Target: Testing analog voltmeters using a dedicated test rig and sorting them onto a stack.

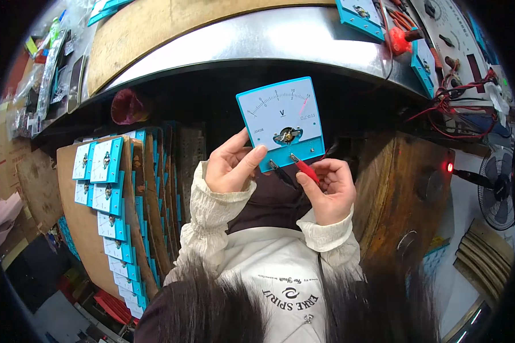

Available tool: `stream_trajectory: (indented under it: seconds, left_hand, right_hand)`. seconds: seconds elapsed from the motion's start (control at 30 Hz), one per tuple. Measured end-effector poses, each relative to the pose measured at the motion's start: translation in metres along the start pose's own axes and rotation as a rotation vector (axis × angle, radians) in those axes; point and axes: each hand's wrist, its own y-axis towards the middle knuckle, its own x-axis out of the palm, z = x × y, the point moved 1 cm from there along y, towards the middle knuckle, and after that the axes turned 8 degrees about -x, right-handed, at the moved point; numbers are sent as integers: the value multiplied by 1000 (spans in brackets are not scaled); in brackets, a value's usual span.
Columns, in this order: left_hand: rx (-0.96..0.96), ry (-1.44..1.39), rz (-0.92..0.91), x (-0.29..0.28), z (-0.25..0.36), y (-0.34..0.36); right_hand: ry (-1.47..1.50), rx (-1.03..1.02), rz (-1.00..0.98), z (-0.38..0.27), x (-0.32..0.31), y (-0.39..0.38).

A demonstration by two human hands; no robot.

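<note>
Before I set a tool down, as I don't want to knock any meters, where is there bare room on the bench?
Beyond the held meter, the metal strip between the brown board and the bench's front edge looks bare; so does the board's middle. The right end is crowded with more meters, cables and a control box.

Cool white light, apparently from overhead, leaves strong glare on the metal counter (252,41) beyond the meter (280,121), while the space behind the meter sinks into deep shadow. The meter's face is evenly lit and sharp. Right of it, a red light (450,167) glows. Fisheye distortion bows the counter's edge inside a black rim.
</note>
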Motion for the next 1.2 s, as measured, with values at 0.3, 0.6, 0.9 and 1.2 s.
stream_trajectory:
  seconds: [0.3, 0.6, 0.9, 1.2]
  left_hand:
    - [17, -7, 4, 24, -2, 8]
    - [0, 11, -9, 42, -3, 17]
    - [13, 40, -27, 46, -8, 24]
    - [-24, 61, -36, 48, 1, 23]
  right_hand:
    - [-63, -54, 17, -2, -16, 2]
    - [-102, -133, 48, -3, -32, 7]
    - [-206, -224, 64, -7, -41, 8]
    - [-273, -234, 80, -12, -35, 6]
